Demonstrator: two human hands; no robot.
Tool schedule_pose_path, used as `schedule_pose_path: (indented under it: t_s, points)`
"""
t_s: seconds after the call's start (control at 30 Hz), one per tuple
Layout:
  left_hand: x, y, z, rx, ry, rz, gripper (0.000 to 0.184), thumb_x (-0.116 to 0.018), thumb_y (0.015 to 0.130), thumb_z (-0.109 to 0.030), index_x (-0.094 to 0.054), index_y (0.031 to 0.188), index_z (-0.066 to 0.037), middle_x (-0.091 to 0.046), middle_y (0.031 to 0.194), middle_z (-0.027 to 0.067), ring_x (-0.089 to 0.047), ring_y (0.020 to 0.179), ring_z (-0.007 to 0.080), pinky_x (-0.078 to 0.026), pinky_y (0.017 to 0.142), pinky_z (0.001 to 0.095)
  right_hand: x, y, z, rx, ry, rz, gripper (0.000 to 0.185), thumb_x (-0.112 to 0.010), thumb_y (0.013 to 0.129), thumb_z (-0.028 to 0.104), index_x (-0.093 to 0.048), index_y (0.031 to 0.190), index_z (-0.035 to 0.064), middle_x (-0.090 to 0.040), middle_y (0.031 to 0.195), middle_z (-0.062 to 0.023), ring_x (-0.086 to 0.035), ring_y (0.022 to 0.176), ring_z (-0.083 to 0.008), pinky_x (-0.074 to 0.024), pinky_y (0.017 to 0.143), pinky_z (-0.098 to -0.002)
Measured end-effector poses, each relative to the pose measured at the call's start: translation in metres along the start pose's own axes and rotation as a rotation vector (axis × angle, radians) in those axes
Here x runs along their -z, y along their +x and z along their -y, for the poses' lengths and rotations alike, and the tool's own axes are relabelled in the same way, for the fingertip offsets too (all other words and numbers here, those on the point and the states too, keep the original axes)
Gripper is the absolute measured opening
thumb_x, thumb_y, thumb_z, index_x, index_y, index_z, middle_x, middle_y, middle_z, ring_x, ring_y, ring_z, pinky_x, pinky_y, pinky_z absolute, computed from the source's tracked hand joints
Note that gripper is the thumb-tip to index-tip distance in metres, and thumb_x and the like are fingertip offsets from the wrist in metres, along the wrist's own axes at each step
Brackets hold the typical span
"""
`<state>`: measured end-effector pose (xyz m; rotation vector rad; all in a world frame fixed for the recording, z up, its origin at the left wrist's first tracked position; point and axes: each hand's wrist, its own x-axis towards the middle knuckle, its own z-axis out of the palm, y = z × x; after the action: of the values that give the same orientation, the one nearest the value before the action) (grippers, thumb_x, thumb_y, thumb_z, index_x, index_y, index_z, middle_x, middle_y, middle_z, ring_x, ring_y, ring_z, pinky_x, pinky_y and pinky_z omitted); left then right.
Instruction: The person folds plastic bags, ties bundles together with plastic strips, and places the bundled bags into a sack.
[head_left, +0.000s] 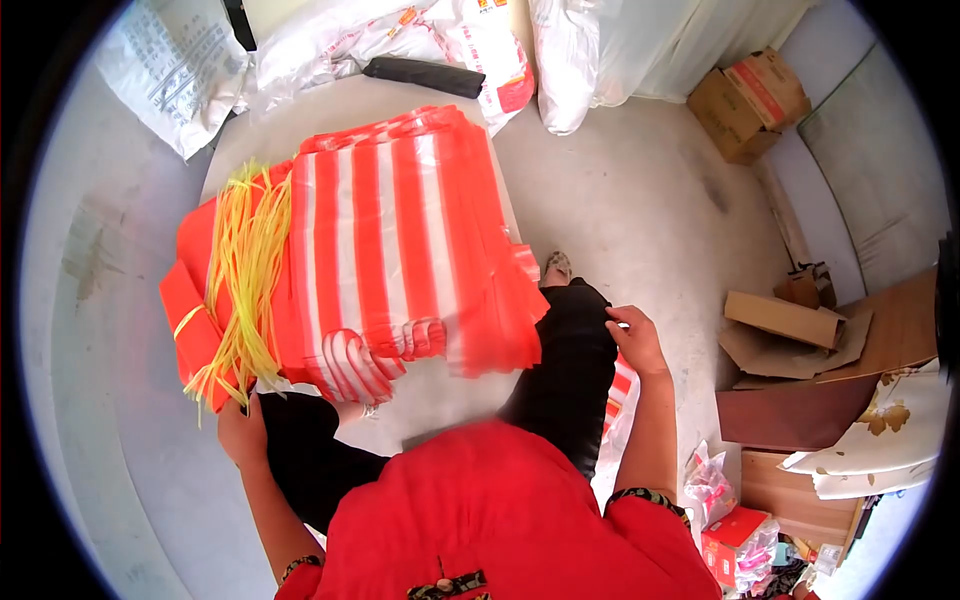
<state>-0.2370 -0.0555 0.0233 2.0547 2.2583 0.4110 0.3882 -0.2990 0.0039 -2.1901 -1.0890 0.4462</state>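
A thick stack of red-and-white striped plastic bags (385, 220) lies on a pale table. Across its left side hangs a bundle of yellow ties (248, 270), with their loose ends trailing down. My left hand (243, 432) is closed at the lower left corner of the stack, beside my black-clad knee and just under the tie ends; what its fingers hold is hidden. At the other knee, my right hand (640, 342) pinches the side of my black trouser leg (572, 335) between thumb and fingers. Neither hand is on the striped bags' middle.
A dark rolled bundle (424, 76) and white printed sacks (400, 35) lie beyond the stack. Cardboard boxes (750, 105) stand far right against the wall. An open carton (800, 345) and a red package (738, 540) are nearer on the right. The table edge (500, 190) borders the floor.
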Motion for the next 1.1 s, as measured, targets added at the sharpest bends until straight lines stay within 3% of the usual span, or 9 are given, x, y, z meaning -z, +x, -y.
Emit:
schedule_pose_path:
  t_s: [0.23,0.33,0.43,0.53,0.63,0.87,0.97,1.1]
  points:
    - [0.005,-0.002,0.004,0.011,-0.031,-0.004,0.033,-0.068,0.097,-0.035,-0.074,0.115,-0.009,-0.074,0.106,0.0172,-0.069,0.1,0.0395,-0.054,0.085,0.0483,-0.001,0.025,0.01,0.145,-0.585,0.08,0.023,-0.055,0.102,0.018,-0.074,0.109,0.0083,-0.072,0.107,-0.015,-0.068,0.103,-0.0353,-0.0562,0.09,-0.0467]
    - [0.006,-0.003,0.002,0.027,-0.028,0.003,0.03,-0.069,0.096,-0.032,-0.074,0.114,-0.008,-0.074,0.104,0.0169,-0.068,0.099,0.0393,-0.054,0.085,0.0481,-0.001,0.033,0.013,0.063,-0.553,0.09,0.019,-0.059,0.1,0.016,-0.074,0.107,0.0061,-0.072,0.111,-0.0129,-0.068,0.103,-0.0353,-0.0555,0.092,-0.0446]
    - [0.003,-0.001,0.007,0.018,-0.031,0.004,0.03,-0.069,0.095,-0.032,-0.074,0.114,-0.008,-0.074,0.105,0.0171,-0.068,0.1,0.0393,-0.054,0.085,0.0482,-0.009,0.03,0.032,-0.041,-0.651,0.125,0.019,-0.056,0.102,0.016,-0.07,0.109,0.0065,-0.072,0.111,-0.0144,-0.067,0.106,-0.0356,-0.0547,0.094,-0.0453]
    - [0.0,0.0,0.009,0.013,-0.025,-0.003,0.031,-0.069,0.095,-0.032,-0.074,0.114,-0.009,-0.074,0.105,0.0175,-0.068,0.1,0.0394,-0.054,0.085,0.0484,-0.037,0.025,0.007,-0.109,-0.423,-0.095,0.019,-0.051,0.104,0.015,-0.065,0.112,0.005,-0.07,0.113,-0.0182,-0.066,0.108,-0.039,-0.0533,0.095,-0.0473]
    - [0.003,0.0,0.007,0.011,-0.009,0.014,0.032,-0.068,0.096,-0.034,-0.074,0.115,-0.009,-0.074,0.106,0.0181,-0.069,0.1,0.0398,-0.054,0.085,0.0488,-0.052,0.023,-0.016,0.055,-0.334,-0.225,0.02,-0.048,0.106,0.014,-0.062,0.113,0.0028,-0.068,0.114,-0.022,-0.064,0.109,-0.0432,-0.0516,0.096,-0.0486]
    - [0.002,0.002,0.006,-0.018,0.006,0.028,0.035,-0.067,0.097,-0.038,-0.075,0.116,-0.009,-0.074,0.107,0.019,-0.069,0.1,0.0406,-0.054,0.085,0.0492,-0.057,0.016,-0.003,0.154,-0.127,-0.211,0.016,-0.048,0.105,0.009,-0.06,0.111,0.0002,-0.066,0.109,-0.0245,-0.061,0.105,-0.0455,-0.0504,0.093,-0.0487]
    - [0.001,0.0,0.004,-0.043,-0.018,0.015,0.036,-0.066,0.097,-0.038,-0.075,0.117,-0.009,-0.074,0.108,0.0183,-0.069,0.1,0.0402,-0.054,0.085,0.0488,-0.063,-0.014,0.014,0.358,-0.067,-0.048,0.013,-0.051,0.102,0.006,-0.061,0.109,0.0013,-0.065,0.107,-0.0224,-0.062,0.103,-0.0434,-0.0519,0.09,-0.0468]
    - [0.005,0.0,-0.005,0.021,0.046,0.063,0.032,-0.066,0.097,-0.032,-0.075,0.121,-0.012,-0.074,0.111,0.016,-0.069,0.102,0.0379,-0.055,0.087,0.0462,-0.048,-0.045,0.021,0.341,-0.256,0.061,0.011,-0.059,0.097,0.005,-0.064,0.107,0.0032,-0.065,0.103,-0.0187,-0.062,0.102,-0.04,-0.0533,0.087,-0.0454]
